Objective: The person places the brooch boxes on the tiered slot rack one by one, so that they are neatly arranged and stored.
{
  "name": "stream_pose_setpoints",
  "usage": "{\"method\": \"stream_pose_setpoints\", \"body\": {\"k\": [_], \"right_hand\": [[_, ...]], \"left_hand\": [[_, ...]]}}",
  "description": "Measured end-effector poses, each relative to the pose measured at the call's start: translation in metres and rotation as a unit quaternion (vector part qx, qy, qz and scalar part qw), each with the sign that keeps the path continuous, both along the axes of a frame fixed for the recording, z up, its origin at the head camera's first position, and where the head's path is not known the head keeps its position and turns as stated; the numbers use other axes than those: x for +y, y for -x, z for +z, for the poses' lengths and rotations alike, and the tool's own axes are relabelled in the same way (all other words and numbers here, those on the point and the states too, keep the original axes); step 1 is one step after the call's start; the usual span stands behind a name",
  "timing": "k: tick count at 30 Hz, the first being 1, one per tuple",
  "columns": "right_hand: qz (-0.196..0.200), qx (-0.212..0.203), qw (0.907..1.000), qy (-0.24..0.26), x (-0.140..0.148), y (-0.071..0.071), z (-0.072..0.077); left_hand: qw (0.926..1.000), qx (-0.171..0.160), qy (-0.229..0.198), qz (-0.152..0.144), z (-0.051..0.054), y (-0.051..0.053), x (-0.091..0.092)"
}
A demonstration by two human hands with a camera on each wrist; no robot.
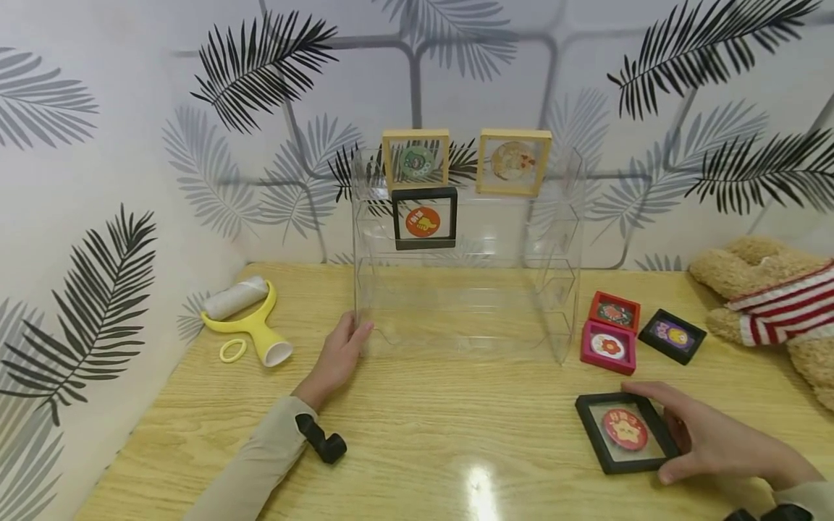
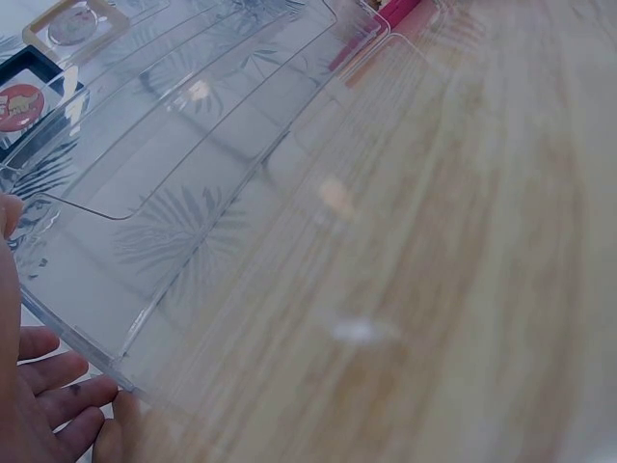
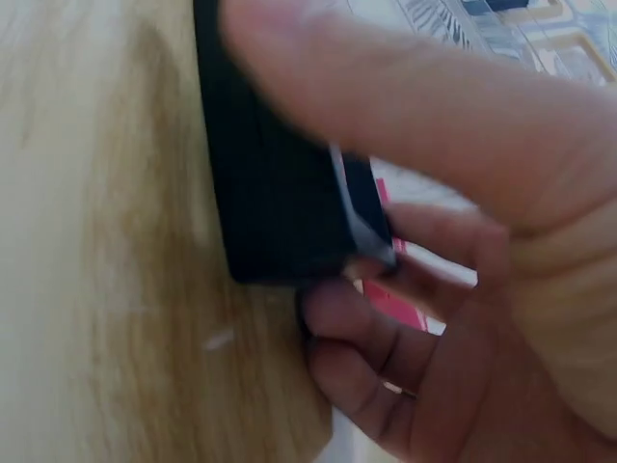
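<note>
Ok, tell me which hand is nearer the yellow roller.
Left. The left hand grips the clear rack, just right of the yellow roller; the right hand is much farther right, holding a black frame.

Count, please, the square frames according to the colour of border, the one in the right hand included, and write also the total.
Yellow: 2 (left yellow frame, right yellow frame, both on the clear rack)
Black: 3 (racked black frame, loose black frame, held black frame in the right hand)
Red: 1 (red frame)
Pink: 1 (pink frame)
Total: 7
</note>
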State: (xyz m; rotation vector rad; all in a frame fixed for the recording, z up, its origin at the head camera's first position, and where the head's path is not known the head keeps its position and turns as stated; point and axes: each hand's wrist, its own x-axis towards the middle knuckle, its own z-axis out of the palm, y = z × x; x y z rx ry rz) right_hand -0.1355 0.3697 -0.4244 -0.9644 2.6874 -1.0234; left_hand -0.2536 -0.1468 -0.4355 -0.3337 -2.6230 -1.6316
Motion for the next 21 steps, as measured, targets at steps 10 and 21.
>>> {"method": "stream_pose_setpoints", "body": {"k": [10, 21], "right_hand": [[-0.041, 0.038, 0.9967, -0.059, -0.010, 0.001, 0.001], [-0.094, 0.009, 0.9953, 0.024, -0.035, 0.004, 0.017]], "left_hand": [[1.0000, 0.001, 0.003, 0.001, 0.001, -0.001, -0.002], [0.9997, -0.003, -0.023, -0.005, 0.001, 0.001, 0.000]]}}
